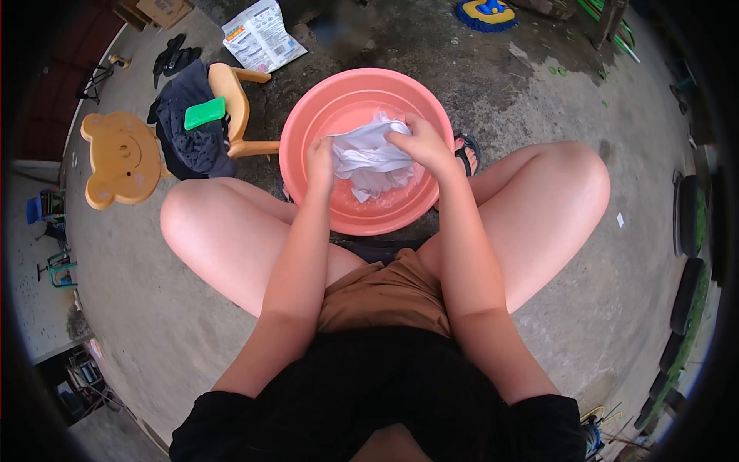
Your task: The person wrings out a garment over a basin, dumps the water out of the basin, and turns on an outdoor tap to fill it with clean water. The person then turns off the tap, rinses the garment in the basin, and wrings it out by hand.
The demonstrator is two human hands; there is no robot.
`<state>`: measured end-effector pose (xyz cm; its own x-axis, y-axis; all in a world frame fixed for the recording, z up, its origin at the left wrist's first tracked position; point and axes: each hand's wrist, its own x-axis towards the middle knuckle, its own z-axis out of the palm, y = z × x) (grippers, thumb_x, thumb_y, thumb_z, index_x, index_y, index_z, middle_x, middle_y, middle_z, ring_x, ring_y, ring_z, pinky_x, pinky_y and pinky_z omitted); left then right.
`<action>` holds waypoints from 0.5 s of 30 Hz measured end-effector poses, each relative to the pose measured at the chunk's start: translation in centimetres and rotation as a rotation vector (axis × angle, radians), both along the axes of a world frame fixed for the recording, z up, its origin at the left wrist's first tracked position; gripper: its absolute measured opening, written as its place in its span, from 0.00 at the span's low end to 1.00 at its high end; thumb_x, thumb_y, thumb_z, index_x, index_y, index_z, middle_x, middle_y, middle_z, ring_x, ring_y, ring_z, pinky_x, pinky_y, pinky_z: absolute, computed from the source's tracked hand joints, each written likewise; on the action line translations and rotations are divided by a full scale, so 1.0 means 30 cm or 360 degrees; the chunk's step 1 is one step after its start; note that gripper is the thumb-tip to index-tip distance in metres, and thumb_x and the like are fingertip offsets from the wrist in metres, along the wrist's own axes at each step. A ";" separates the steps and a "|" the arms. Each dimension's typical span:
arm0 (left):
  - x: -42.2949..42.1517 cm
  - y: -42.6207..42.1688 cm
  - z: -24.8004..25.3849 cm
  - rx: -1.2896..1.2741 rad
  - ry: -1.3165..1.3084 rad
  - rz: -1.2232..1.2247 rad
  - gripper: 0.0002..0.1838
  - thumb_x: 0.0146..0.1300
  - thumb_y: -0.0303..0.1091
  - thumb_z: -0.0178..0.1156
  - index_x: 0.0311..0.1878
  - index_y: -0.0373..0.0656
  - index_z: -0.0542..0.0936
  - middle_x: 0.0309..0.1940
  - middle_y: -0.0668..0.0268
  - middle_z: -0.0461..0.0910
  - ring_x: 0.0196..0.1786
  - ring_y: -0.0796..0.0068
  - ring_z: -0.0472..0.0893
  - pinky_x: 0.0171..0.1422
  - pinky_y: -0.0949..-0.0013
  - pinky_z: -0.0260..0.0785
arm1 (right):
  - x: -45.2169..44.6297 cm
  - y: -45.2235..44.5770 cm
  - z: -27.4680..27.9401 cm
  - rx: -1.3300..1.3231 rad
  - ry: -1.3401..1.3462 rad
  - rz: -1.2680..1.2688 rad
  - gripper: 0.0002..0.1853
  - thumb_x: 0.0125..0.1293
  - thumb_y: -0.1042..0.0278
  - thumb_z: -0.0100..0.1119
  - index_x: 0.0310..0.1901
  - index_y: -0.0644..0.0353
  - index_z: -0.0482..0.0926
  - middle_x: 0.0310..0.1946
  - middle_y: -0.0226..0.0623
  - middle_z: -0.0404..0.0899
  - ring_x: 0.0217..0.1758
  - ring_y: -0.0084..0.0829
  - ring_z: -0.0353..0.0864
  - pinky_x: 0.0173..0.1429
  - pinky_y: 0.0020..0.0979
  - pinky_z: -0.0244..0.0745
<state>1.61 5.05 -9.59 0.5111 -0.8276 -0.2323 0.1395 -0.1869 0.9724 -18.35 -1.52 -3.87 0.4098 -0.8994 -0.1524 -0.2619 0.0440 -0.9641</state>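
A white, wet-looking cloth garment (371, 151) is stretched between my two hands over a pink plastic basin (304, 100). My left hand (320, 160) is closed on its left edge. On the other side my right hand (420, 145) pinches the upper right edge, thumb on top. The garment's lower folds hang down into the basin, where some water shows around them. I cannot tell what kind of garment it is.
To the left, a bear-shaped chair (122, 158) carries dark clothing (181, 146) and a green bar-shaped object (205, 113). Behind it lie a detergent-like bag (265, 38) and black sandals (175, 58). A blue-and-yellow mop head (487, 14) rests on the wet concrete. Tyres (687, 296) line the right side.
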 end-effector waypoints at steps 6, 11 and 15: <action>0.026 -0.014 0.044 -0.0218 0.0460 -0.0032 0.09 0.62 0.33 0.50 0.34 0.38 0.75 0.32 0.65 0.77 0.38 0.74 0.75 0.47 0.68 0.66 | 0.003 0.000 -0.159 -0.0127 0.0902 -0.0035 0.25 0.49 0.60 0.60 0.46 0.71 0.76 0.44 0.58 0.78 0.50 0.52 0.77 0.54 0.40 0.71; 0.053 0.002 0.144 -0.0110 0.0231 -0.0438 0.04 0.55 0.28 0.54 0.33 0.38 0.75 0.31 0.66 0.77 0.38 0.75 0.76 0.45 0.70 0.66 | -0.005 -0.053 -0.235 -0.0051 0.0421 -0.0607 0.18 0.53 0.61 0.58 0.36 0.72 0.78 0.33 0.55 0.80 0.39 0.51 0.81 0.45 0.40 0.73; 0.055 0.006 0.135 0.0206 -0.0743 -0.0524 0.07 0.47 0.25 0.57 0.32 0.37 0.75 0.29 0.60 0.78 0.36 0.68 0.78 0.43 0.68 0.68 | -0.015 -0.048 -0.133 0.0085 -0.0094 -0.0847 0.10 0.55 0.68 0.55 0.31 0.70 0.76 0.24 0.46 0.79 0.26 0.35 0.79 0.31 0.34 0.72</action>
<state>3.28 5.24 -5.53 0.3043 -0.9401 -0.1539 -0.3838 -0.2688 0.8834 -18.80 -2.97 -7.87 -0.0915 -0.9766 -0.1944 -0.1356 0.2056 -0.9692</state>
